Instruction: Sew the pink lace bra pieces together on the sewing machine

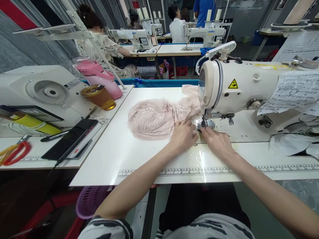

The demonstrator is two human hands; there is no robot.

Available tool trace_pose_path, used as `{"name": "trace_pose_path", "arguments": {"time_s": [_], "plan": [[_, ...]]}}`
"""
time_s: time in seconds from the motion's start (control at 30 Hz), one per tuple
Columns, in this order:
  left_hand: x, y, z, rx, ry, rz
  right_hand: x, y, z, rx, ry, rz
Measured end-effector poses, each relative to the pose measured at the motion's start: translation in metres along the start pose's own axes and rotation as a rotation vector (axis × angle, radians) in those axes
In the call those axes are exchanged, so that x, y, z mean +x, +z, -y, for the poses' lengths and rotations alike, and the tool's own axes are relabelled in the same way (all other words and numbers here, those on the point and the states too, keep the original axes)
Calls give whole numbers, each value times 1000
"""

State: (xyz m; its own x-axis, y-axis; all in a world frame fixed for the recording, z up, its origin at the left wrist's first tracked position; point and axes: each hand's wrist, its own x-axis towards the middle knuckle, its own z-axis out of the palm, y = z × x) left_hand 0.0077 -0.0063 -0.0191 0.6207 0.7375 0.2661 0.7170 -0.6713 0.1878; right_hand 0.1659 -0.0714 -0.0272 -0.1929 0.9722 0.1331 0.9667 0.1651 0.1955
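A bunched piece of pale pink lace fabric (152, 119) lies on the white sewing table, left of the sewing machine (244, 79). My left hand (183, 134) is closed on the near right part of the lace, its fingers curled just left of the needle plate (210, 124). Close by, my right hand (216, 141) has its fingers pressed together, their tips at the front of the presser foot (204, 122). What lies under those fingertips is hidden. Some of the lace runs up behind the machine's head.
A printed ruler strip (174, 172) runs along the front table edge. To the left are red-handled scissors (17, 152), a black phone (71, 137), an amber cup (98, 96) and a pink bottle (99, 76). A purple basket (92, 200) sits below. Co-workers sit beyond.
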Motion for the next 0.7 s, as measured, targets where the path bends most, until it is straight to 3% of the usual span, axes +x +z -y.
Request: {"name": "trace_pose_path", "arguments": {"time_s": [0.27, 0.43, 0.57, 0.7], "plan": [[0, -2, -3, 0, 1, 11, -3, 3, 0, 49, 18, -45], [-7, -19, -9, 2, 68, 44, -7, 2, -12, 171, 85, -144], [-41, -40, -20, -47, 164, 113, -19, -9, -28, 333, 107, -204], [-102, -50, -40, -163, 194, 73, -40, -23, -19, 657, -66, -197]]}}
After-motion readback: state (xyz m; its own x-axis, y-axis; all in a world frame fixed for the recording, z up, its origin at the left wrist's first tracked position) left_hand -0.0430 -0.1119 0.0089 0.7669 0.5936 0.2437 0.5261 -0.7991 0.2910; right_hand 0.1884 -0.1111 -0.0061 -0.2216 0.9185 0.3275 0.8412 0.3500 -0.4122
